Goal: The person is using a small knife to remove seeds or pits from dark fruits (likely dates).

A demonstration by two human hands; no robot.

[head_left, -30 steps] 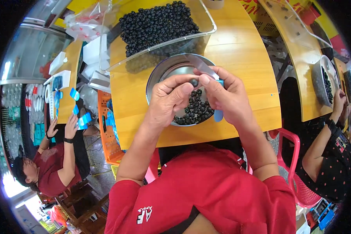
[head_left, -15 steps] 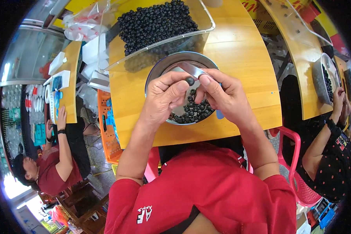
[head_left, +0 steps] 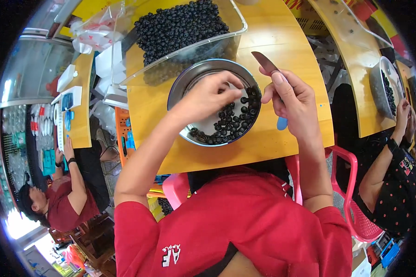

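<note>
My left hand [head_left: 212, 94] reaches over a round metal bowl [head_left: 185, 82], its fingers curved and apart, with nothing visible between them. Small dark round fruits [head_left: 226, 123], blueberry-like with ringed tops, lie inside the bowl toward its near and right sides. To the right of the bowl my right hand [head_left: 293, 99] is closed around a small knife [head_left: 265, 61]. The knife's blade points up and to the left, and its blue handle end shows below the palm. Part of the bowl's inside is hidden under my left hand.
A clear plastic bin [head_left: 196, 53] full of the same dark fruits stands behind the bowl on the wooden table [head_left: 282, 46]. Left, a person [head_left: 67, 198] sits at another table; right, a second person [head_left: 379, 184] works by another bin. An orange crate [head_left: 124, 134] stands below left.
My hands have parted. The left has let go of the dark fruit it pinched and lies over the bowl. The right has moved right with the knife.
</note>
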